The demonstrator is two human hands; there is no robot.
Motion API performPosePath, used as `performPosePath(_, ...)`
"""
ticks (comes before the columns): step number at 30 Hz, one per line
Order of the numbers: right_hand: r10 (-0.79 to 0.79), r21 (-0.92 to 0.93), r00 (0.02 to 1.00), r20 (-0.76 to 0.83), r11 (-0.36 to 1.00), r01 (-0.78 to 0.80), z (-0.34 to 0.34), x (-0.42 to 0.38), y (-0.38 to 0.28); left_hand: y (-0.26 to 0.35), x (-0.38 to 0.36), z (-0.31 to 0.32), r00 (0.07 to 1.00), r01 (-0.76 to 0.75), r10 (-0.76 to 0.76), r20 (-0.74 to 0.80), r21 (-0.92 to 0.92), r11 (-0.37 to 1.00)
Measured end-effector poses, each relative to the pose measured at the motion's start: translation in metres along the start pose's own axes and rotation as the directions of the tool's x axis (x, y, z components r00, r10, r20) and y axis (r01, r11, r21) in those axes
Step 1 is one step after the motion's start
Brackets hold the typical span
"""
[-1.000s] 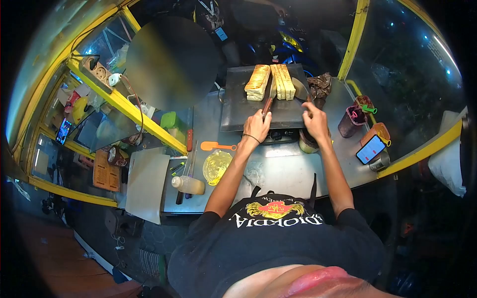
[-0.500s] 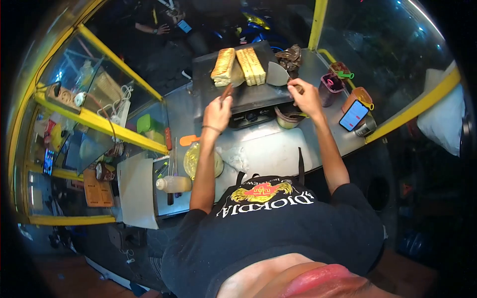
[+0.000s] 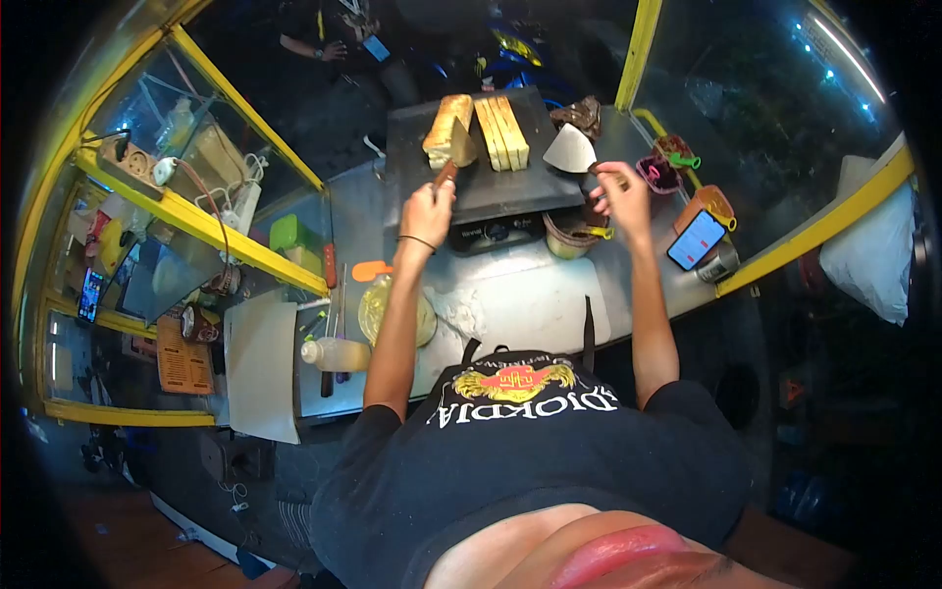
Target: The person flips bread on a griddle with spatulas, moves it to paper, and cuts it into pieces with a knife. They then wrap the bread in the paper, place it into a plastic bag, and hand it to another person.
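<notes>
Two blocks of sliced bread lie side by side on a dark griddle (image 3: 510, 201). My left hand (image 3: 428, 214) is closed round the wooden handle of a scraper (image 3: 464, 149), whose blade is against the right side of the left bread (image 3: 448, 128). The right bread (image 3: 502, 133) stands apart from both blades. With fingers bent, my right hand (image 3: 622, 199) holds the handle of a second scraper (image 3: 569, 150), its wide blade over the griddle's right part.
Right of the griddle are crumpled brown plastic (image 3: 577, 115), tubs (image 3: 659, 175) and a phone (image 3: 696, 240). Nearer me are a white board (image 3: 549, 299), a bottle (image 3: 336, 354) and an orange spatula (image 3: 372, 271). A person (image 3: 339, 44) stands beyond the griddle.
The right scraper has tilted, moving slightly away from the right bread, and my right fingers have loosened on its handle. The left blade has turned upright against the left bread. The view has shifted slightly.
</notes>
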State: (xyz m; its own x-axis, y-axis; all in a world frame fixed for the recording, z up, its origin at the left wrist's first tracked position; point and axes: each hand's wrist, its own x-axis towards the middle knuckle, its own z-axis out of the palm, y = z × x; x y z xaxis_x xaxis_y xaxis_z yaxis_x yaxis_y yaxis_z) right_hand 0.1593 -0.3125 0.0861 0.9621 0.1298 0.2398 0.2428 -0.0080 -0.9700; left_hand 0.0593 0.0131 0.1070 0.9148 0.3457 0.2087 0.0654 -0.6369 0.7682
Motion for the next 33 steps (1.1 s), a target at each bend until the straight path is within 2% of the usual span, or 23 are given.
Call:
performPosePath(1,0.006,-0.028,1.0,-0.018,1.0,-0.006,0.021,0.001,0.006,-0.004,0.006,0.011,0.999,-0.046,0.047,-0.017,0.09,0.995)
performPosePath(2,-0.201,-0.222,0.979,-0.014,0.956,0.193,0.039,-0.001,0.014,0.004,0.005,0.014,0.998,-0.069,0.068,0.012,0.086,0.994)
performPosePath(3,-0.397,-0.404,0.917,0.027,0.835,0.373,0.054,-0.003,0.015,0.011,0.002,0.018,0.995,-0.095,0.092,0.039,0.08,0.992)
performPosePath(5,-0.5,-0.539,0.853,0.15,0.682,0.494,0.074,-0.016,0.001,0.02,-0.006,0.019,0.984,-0.18,0.178,0.031,0.145,0.973)
performPosePath(6,-0.517,-0.534,0.843,0.152,0.675,0.51,0.074,-0.018,-0.006,0.026,-0.008,0.011,0.99,-0.133,0.124,0.064,0.165,0.977)
performPosePath(7,-0.4,-0.484,0.909,0.116,0.776,0.404,0.071,-0.026,-0.014,0.03,-0.013,0.002,0.993,-0.072,0.053,0.103,0.188,0.979)
performPosePath(8,-0.273,-0.429,0.958,0.094,0.857,0.286,0.069,-0.029,-0.017,0.029,-0.015,-0.007,0.995,-0.064,0.047,0.092,0.192,0.979)
performPosePath(9,-0.191,-0.451,0.979,0.067,0.87,0.2,0.058,-0.025,-0.008,0.027,-0.015,-0.017,0.996,-0.055,0.042,0.085,0.166,0.985)
performPosePath(10,-0.131,-0.24,0.991,0.026,0.962,0.134,0.051,-0.021,-0.002,0.023,-0.016,-0.026,0.996,-0.046,0.035,0.081,0.141,0.989)
performPosePath(11,-0.06,-0.014,0.998,-0.001,0.998,0.06,0.043,-0.017,0.003,0.019,-0.015,-0.032,0.997,-0.037,0.026,0.072,0.148,0.988)
performPosePath(13,0.152,0.042,0.988,0.04,0.987,-0.154,0.021,-0.001,0.012,0.014,-0.007,-0.041,0.994,0.0,-0.003,0.112,0.031,1.0)
performPosePath(14,0.205,0.066,0.978,0.048,0.976,-0.208,0.017,0.007,0.019,0.013,-0.001,-0.04,0.993,0.016,-0.017,0.119,0.011,1.0)
performPosePath(18,0.245,0.11,0.969,0.038,0.962,-0.248,0.038,0.032,0.03,0.0,0.025,-0.007,0.99,0.049,-0.045,0.133,-0.029,0.998)
performPosePath(20,0.273,0.15,0.961,0.043,0.949,-0.276,0.058,0.048,0.039,-0.004,0.033,0.012,0.984,-0.169,0.157,0.083,0.165,0.972)
performPosePath(23,0.297,0.153,0.953,0.062,0.941,-0.303,0.082,0.071,0.036,0.009,0.038,0.021,0.986,-0.115,0.086,0.146,0.203,0.972)
performPosePath(26,0.035,-0.194,0.997,0.066,0.981,-0.022,0.088,0.057,-0.015,0.004,0.043,0.017,0.987,-0.128,0.108,0.116,0.179,0.976)
performPosePath(29,-0.3,-0.436,0.952,0.06,0.85,0.295,0.075,0.04,-0.016,-0.013,0.052,0.01,0.984,-0.173,0.165,0.069,0.141,0.975)
performPosePath(30,-0.14,-0.31,0.99,0.027,0.94,0.141,0.068,0.031,-0.027,-0.01,0.051,0.005,0.987,-0.133,0.12,0.109,0.118,0.984)
performPosePath(31,-0.001,-0.219,1.0,-0.014,0.976,-0.002,0.062,0.028,-0.027,-0.013,0.049,0.003,0.985,-0.086,0.071,0.155,0.096,0.992)
performPosePath(33,0.15,-0.149,0.989,-0.009,0.978,-0.15,0.047,0.036,-0.006,-0.023,0.053,0.007,0.983,-0.118,0.1,0.153,0.115,0.986)
